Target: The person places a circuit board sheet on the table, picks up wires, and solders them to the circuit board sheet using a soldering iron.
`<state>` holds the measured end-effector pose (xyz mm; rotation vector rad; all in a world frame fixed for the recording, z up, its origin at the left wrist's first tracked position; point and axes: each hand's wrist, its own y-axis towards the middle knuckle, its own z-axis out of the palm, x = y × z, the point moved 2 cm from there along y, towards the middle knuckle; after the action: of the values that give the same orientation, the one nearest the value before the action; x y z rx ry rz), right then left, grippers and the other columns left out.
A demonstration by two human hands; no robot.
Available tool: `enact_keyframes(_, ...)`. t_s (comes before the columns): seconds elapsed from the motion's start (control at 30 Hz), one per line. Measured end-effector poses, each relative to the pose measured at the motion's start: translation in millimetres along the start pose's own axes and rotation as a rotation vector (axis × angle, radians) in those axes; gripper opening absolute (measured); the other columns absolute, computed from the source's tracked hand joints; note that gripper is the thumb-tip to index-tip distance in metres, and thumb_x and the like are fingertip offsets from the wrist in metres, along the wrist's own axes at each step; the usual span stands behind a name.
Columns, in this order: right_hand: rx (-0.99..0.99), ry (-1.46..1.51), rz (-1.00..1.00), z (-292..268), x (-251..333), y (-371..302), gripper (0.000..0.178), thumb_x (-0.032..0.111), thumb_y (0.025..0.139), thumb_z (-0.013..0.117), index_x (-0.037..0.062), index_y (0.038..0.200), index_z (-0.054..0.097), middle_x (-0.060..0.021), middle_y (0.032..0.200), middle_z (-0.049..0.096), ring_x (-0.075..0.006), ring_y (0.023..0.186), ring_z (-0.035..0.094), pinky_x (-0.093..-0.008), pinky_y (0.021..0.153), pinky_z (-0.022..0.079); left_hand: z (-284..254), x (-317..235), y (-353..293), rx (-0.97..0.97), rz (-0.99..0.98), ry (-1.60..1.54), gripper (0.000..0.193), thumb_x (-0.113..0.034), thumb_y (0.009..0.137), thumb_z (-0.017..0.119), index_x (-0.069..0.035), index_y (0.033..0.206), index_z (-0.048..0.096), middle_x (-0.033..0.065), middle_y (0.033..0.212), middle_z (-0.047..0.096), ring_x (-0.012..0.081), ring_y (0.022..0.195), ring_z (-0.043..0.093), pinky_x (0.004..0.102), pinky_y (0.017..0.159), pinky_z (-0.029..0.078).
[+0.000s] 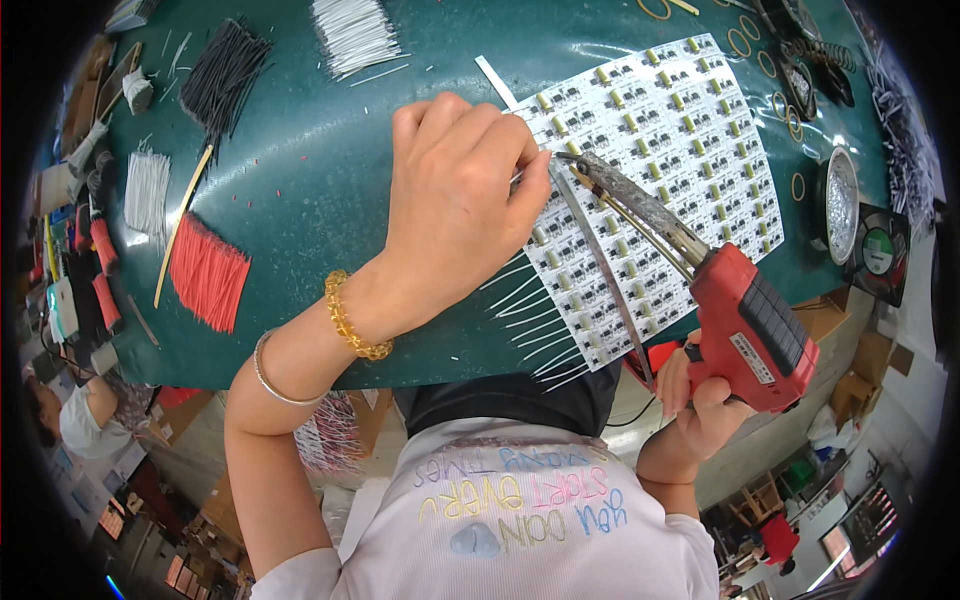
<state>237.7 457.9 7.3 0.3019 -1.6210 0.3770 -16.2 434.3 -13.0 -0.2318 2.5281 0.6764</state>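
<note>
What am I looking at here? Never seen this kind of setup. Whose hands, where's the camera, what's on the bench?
No machine here: these are a person's two bare hands. The one picture comes from a fisheye camera on that person's head, looking down, so straight edges bend near the rim.

The right hand grips a red soldering gun, its tip over a white circuit board panel. The left hand is curled at the panel's edge, near that tip; whether it pinches anything is hidden. White wires stick out along the panel's near left side.

On the green table also lie bundles of black wires, red wires and more white wires.
</note>
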Motion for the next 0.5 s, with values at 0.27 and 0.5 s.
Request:
enact_keyframes(0.27,-0.008,0.067,-0.005,1.5,1.9,0.1,0.068,0.046,0.088,0.059,-0.0153,0.113,0.041,-0.0029,0.048,0.044,-0.0117,0.035,0.04,-0.025,0.038,0.036,0.8,0.0,-0.2,-0.006,0.013,0.01,0.013,-0.007,0.074,0.069,-0.008,0.068,0.058,0.0004,0.062,0.053,0.0185,0.067,0.047,0.0327,0.07,0.032)
enact_keyframes(0.5,0.068,0.09,-0.031,1.2,1.7,2.5,0.059,0.038,0.092,0.055,-0.0154,0.113,0.041,-0.0033,0.048,0.044,-0.0122,0.036,0.041,-0.0253,0.038,0.036,1.3,0.2,-0.4,-0.012,0.015,0.006,0.014,-0.007,0.074,0.069,-0.008,0.068,0.057,0.0002,0.061,0.053,0.0187,0.067,0.047,0.0327,0.071,0.033)
